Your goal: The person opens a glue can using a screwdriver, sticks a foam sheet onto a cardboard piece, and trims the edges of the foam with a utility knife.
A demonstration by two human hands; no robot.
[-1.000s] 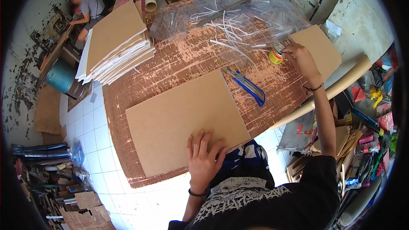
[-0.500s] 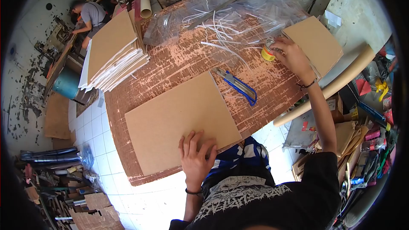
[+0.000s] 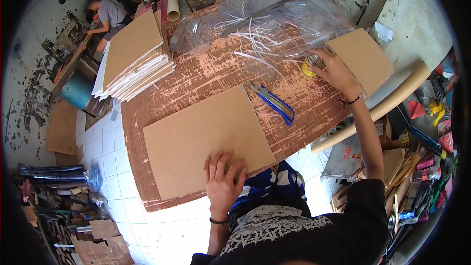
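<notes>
Holding, right hand [image 3: 336, 71]: you are grasping the yellow can [image 3: 312, 63] near the small board stack [image 3: 364, 59].
Left hand [image 3: 222, 177]: you are resting it, fingers parted, on the brown board [image 3: 206, 130].
Blue cutter [image 3: 275, 105]: it is lying on the counter [image 3: 206, 68], between board and can.

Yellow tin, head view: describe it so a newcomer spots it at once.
Start at the worn brown table and go to its right side, where the right hand is beside some brown board. The yellow tin is between that hand's thumb and fingers. Unlike the flat board and blue cutter nearby, it is round, with a metallic top.
</notes>
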